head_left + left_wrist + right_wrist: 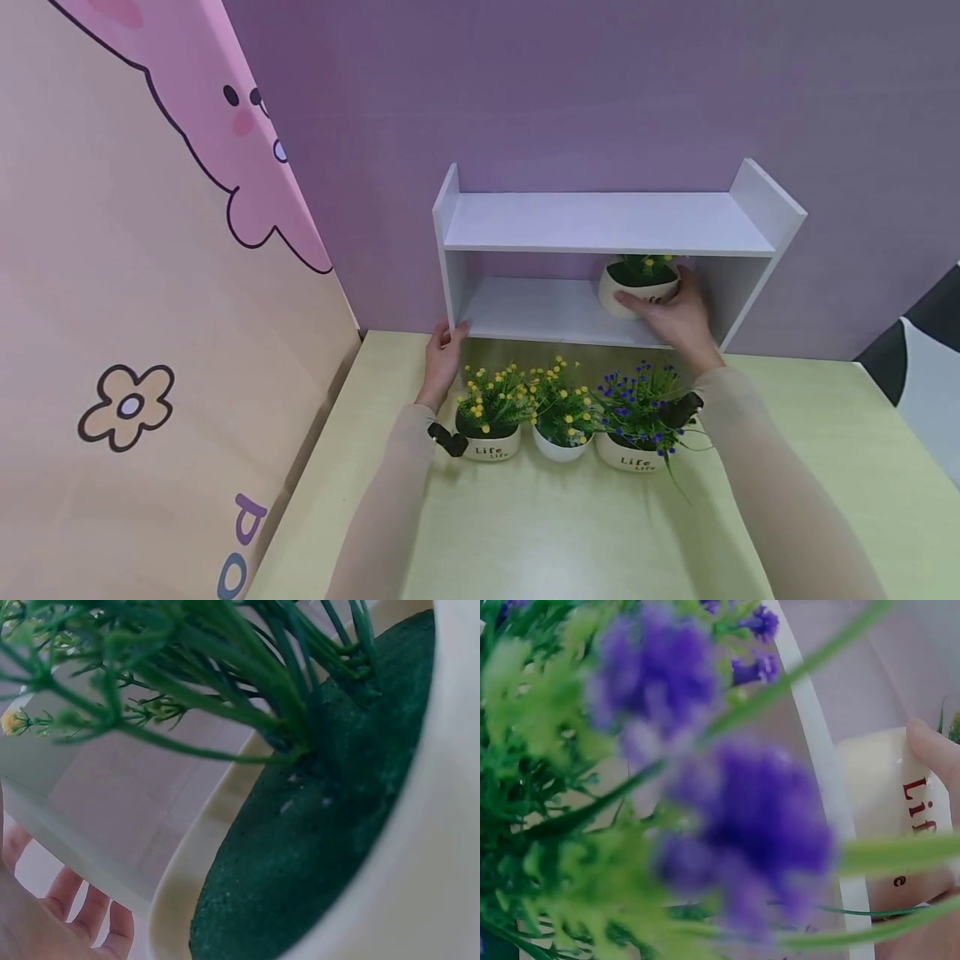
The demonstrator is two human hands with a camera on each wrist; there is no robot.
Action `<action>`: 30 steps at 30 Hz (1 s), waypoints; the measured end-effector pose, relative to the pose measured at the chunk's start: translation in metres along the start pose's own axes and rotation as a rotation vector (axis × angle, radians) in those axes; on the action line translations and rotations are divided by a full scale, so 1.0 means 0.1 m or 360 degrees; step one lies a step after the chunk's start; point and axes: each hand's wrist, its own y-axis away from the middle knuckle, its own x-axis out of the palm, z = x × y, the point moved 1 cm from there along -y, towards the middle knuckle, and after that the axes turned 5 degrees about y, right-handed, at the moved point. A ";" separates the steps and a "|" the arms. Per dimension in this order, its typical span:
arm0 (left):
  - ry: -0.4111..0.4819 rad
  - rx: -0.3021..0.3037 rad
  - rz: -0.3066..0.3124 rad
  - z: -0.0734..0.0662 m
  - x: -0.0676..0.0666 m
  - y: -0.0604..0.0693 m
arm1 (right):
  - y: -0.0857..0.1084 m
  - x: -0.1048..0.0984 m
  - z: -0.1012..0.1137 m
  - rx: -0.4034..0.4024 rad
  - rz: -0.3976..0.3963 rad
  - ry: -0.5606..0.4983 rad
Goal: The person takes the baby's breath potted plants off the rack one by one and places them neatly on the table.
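Note:
My right hand [681, 321] grips a cream flower pot [613, 296] marked "Life" on the lower board of a white two-tier shelf [600, 221]. The thumb lies across the pot's front, the fingers round its right side. Most of its plant is hidden under the upper board. At the shelf's lower left corner my left hand [442, 358] holds the side panel, its fingers [88, 911] showing by the panel in the left wrist view. In the right wrist view the gripped pot [881, 787] appears behind blurred purple flowers [754, 825].
Before the shelf, on the pale table [555, 533], stand a yellow-flowered plant in a cream pot [491, 448], another in a white pot [558, 450], and a purple-flowered one in a cream pot [630, 457]. A purple wall [585, 92] rises behind; a decorated panel [187, 292] stands left.

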 end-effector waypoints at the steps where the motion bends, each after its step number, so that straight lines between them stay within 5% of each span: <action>1: 0.0004 0.0000 0.0002 0.00 0.00 0.00 | 0.00 0.00 0.00 -0.0001 -0.0003 0.0001; 17: 0.0007 -0.0013 -0.0024 -0.01 -0.01 -0.02 | 0.07 0.00 0.00 -0.0038 -0.0050 0.0197; 30: 0.0027 -0.0021 -0.0013 -0.01 -0.01 -0.02 | 0.20 -0.01 -0.05 0.0026 -0.0004 0.0088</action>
